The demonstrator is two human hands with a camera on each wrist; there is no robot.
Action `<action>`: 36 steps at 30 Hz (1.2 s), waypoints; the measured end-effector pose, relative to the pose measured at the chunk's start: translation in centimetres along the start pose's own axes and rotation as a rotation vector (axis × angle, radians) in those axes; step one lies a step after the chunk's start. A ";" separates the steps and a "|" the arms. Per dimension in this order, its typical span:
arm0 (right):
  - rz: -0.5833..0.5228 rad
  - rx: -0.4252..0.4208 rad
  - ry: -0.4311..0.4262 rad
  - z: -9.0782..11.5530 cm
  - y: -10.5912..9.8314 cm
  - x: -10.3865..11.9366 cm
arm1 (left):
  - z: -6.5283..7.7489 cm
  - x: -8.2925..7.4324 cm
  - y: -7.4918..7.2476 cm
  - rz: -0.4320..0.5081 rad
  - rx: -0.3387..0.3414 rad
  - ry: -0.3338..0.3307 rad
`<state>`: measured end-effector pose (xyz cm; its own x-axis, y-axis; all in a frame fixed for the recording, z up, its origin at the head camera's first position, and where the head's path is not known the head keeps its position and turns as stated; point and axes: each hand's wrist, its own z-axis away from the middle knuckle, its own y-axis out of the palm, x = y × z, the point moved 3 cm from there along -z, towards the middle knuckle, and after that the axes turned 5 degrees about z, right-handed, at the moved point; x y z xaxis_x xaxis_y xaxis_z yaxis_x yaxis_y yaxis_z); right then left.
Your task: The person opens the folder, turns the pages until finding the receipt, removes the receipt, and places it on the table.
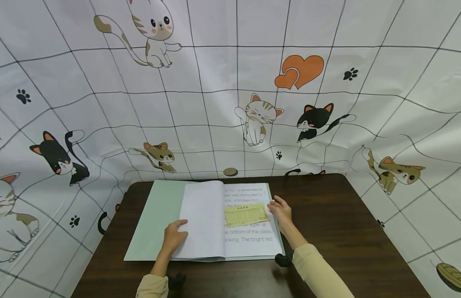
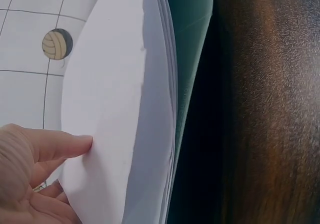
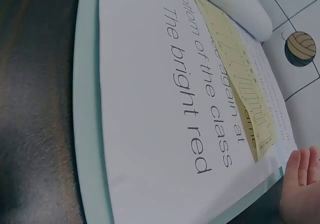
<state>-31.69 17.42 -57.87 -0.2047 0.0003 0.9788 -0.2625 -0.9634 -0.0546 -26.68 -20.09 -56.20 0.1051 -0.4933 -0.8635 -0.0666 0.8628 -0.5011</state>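
An open folder with a pale green cover [image 1: 159, 207] lies on the table, its white pages spread. Large printed text covers the right page [image 1: 249, 246]. On that page rests a yellow printed slip [image 1: 246, 214], its near edge slightly lifted in the right wrist view. My left hand [image 1: 174, 236] pinches the outer edge of the blank left page [image 2: 107, 83], thumb on top and fingers beneath. My right hand [image 1: 282, 211] is at the right page's outer edge, beside the slip. In the right wrist view its fingers [image 3: 302, 166] look fairly straight, with nothing visible in them.
The dark brown wooden table [image 1: 327, 231] extends on both sides of the folder. Behind and beside it hangs a white gridded cloth [image 1: 215, 107] with cartoon cats. Black wrist bands [image 1: 284, 260] sit at both sleeve cuffs.
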 end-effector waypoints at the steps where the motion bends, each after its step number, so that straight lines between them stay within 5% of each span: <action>1: -0.015 -0.010 -0.001 -0.1 0.1 0.0 | 0.0 0.1 0.0 0.003 -0.001 0.001; 9: -0.022 0.008 0.011 -0.9 0.8 -0.9 | -0.1 0.6 0.3 -0.052 -0.023 0.017; 25: 0.206 0.202 -0.001 -1.5 1.8 -1.4 | 0.2 1.4 1.0 -0.139 -0.035 -0.007; 36: 0.339 0.202 -0.052 -1.0 2.0 -1.9 | 0.4 2.4 0.9 -0.079 -0.040 -0.037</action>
<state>-32.79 15.75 -60.06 -0.1981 -0.3354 0.9210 0.0033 -0.9398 -0.3416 -26.10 -20.44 -58.74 0.1481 -0.5545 -0.8189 -0.0962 0.8160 -0.5700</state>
